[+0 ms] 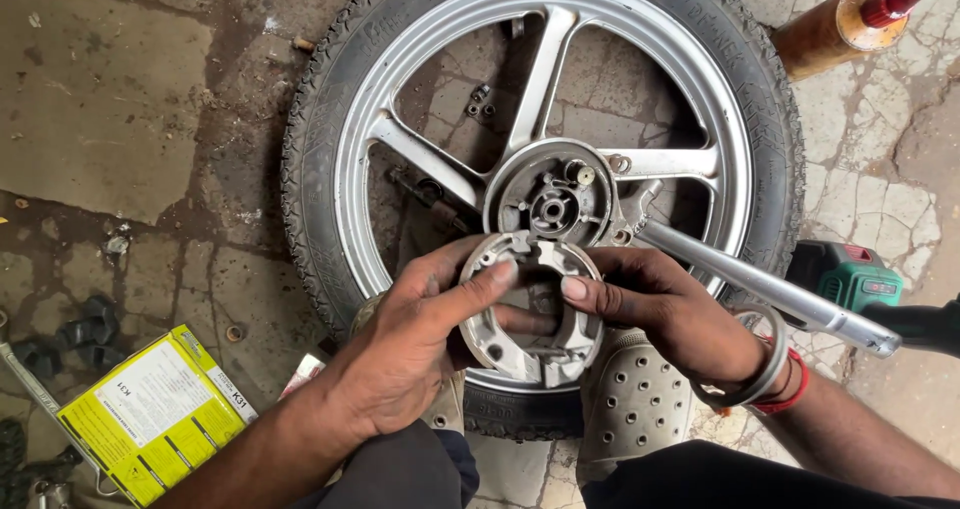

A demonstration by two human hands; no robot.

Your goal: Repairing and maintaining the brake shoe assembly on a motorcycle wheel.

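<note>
A motorcycle wheel [330, 99] fills the far half of the scene, flat on the cracked concrete floor [100, 99] — black knobbly tyre, silver cast spokes, and an open brake drum hub [548, 201] at its centre. A long silver lever arm [760, 287] runs from beside the hub out to the near right, across the tyre. Down at the near left lies a yellow cardboard box [150, 419], with a few dark metal parts on the floor just left of it. Far right, a brown bottle [835, 29] with a red pointed nozzle lies on its side; below it, at the right edge, a green power tool [850, 274] with a black body. A pale perforated clog [630, 404] shows near the bottom, pressed against the tyre's near edge.

And here is the action — a pair of grey brake shoes [535, 314], forming a ring, held up just near of the hub, over the wheel's near rim. The left hand [415, 349] clasps the ring's left side, thumb across the front face, fingers curled behind. The right hand [660, 309] holds the right side, thumb tip pressed on the inner edge, fingers wrapped around the back. On the right wrist, a metal bangle [750, 379] and red threads [790, 394].
</note>
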